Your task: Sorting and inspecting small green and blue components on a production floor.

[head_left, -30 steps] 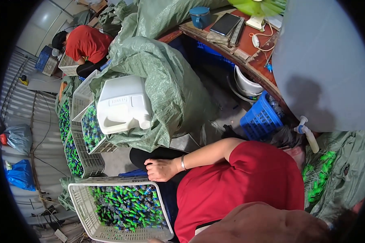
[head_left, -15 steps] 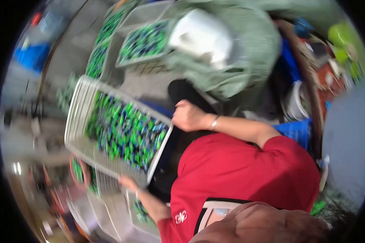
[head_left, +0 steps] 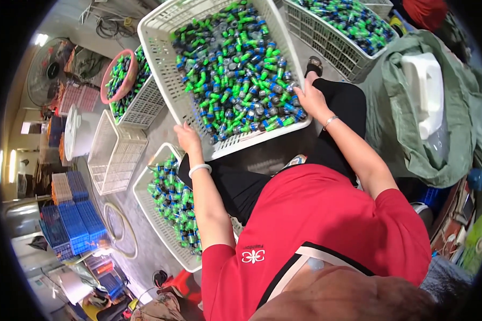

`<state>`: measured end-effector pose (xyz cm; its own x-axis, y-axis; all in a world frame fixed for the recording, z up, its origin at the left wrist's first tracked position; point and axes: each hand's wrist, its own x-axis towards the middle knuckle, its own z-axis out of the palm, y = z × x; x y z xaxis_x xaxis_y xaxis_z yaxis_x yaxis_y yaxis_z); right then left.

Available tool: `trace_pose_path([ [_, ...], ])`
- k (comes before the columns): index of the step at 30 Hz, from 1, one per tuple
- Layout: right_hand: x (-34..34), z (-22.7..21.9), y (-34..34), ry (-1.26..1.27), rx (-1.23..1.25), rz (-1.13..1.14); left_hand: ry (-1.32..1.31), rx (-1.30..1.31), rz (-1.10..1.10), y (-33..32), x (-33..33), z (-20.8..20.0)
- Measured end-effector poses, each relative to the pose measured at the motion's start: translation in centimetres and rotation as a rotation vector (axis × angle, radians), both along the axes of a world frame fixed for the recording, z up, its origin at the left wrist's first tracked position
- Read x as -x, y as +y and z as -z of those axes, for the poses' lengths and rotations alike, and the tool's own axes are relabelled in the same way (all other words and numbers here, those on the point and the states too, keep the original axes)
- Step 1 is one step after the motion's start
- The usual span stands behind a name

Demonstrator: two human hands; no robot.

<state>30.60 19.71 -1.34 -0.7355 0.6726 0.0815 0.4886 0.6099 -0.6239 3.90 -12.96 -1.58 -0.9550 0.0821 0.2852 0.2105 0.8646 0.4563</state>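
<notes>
A large white basket (head_left: 163,69) is being held in front of the lap: its left rim is being gripped close to the near corner by the left hand (head_left: 188,141), and its right rim is being grasped near the other near corner by the right hand (head_left: 313,101). The hands are being held well apart, each clamped on the basket; whether any weight is being taken by the legs (head_left: 345,104) cannot be told. Many small green-and-blue pieces (head_left: 235,69) are being contained loose inside. A lower basket (head_left: 158,231) of similar pieces is being partly hidden by the left forearm (head_left: 211,200). Farther left, more pieces are being held in a pink basin (head_left: 132,72). Beyond the right hand, others are being held in a lattice crate (head_left: 326,43), while a white jug (head_left: 427,96) is being borne by a green sack (head_left: 383,134).
</notes>
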Motion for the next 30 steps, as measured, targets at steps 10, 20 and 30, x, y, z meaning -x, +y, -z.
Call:
trace_pose_path([
  [10, 0.9, 1.3, 0.9, 0.134, -0.060, 0.048, 0.033, 0.002, -0.069, 0.4, -1.2, -0.5],
  [20, -0.9, -1.4, 0.5, 0.044, 0.038, 0.028, -0.027, -0.028, -0.037, -0.1, -2.6, -0.5],
  [30, 12.0, -13.2, 2.8, 0.375, -0.745, -0.245, 0.031, -0.090, -0.004, -0.6, -2.7, 0.3],
])
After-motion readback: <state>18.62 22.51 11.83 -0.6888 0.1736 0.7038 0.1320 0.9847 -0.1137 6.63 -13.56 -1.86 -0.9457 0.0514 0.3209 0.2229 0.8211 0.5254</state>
